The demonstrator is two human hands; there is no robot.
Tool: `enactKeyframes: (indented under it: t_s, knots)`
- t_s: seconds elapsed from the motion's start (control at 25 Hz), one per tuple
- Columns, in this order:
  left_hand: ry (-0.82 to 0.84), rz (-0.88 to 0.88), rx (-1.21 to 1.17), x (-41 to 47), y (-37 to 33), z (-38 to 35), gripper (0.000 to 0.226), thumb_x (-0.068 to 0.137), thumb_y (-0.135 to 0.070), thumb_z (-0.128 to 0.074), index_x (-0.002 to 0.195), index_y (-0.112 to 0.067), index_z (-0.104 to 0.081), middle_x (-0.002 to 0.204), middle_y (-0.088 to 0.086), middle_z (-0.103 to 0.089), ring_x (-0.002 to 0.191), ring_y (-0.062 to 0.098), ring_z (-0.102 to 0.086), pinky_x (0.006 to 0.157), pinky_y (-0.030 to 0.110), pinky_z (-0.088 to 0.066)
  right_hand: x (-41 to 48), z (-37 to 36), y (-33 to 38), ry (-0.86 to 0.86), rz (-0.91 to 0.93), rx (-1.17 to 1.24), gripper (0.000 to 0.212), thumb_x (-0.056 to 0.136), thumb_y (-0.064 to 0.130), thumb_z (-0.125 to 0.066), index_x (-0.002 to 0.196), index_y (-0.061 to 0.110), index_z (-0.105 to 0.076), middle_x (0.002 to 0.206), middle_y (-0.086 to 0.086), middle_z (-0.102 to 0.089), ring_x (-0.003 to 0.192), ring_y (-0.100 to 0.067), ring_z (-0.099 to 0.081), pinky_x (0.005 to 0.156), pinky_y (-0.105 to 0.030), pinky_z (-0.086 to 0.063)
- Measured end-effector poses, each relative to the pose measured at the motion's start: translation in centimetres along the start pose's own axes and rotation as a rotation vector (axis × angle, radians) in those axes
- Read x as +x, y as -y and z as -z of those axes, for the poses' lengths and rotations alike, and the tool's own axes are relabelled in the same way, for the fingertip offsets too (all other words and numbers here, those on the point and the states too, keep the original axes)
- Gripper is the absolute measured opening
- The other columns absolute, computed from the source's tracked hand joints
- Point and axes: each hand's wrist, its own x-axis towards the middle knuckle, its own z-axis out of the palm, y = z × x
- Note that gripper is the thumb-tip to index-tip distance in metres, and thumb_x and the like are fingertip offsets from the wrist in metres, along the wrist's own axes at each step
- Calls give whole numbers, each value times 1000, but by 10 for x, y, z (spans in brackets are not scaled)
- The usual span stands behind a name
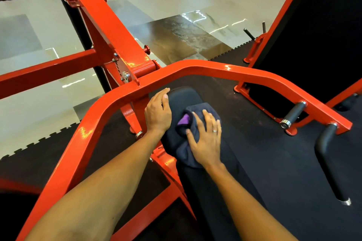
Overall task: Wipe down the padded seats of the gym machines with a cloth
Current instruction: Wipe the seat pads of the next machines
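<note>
a red machine frame (215,69) curves round a black padded seat (184,95). a dark cloth (184,150) lies on the seat. the right hand (205,143) presses it flat, fingers spread; the left hand (157,112) rests loosely on the seat's left edge.

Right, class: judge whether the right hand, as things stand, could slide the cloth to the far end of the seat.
Probably yes. The right hand lies flat on the cloth, and the seat beyond it is bare. The left hand rests at the seat's left edge, beside that path.
</note>
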Motion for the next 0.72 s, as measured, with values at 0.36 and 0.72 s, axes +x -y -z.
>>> enactKeyframes:
  t_s: [0.36,0.72]
  knots:
    - [-5,-8,40,1,3,-1,39,103,-24,-39,124,-14,-69,124,1,-71,114,21,-64,95,32,-45,137,15,66,119,-93,-109,47,98,64,-37,131,37,-56,133,2,-59,122,-32,-54,102,-52,-35]
    - [13,-23,68,-1,0,4,37,104,-22,-40,126,-16,-69,128,-1,-69,118,21,-62,98,29,-43,128,28,49,151,-292,62,53,92,74,-38,113,28,-57,122,-3,-63,111,-39,-60,87,-48,-47]
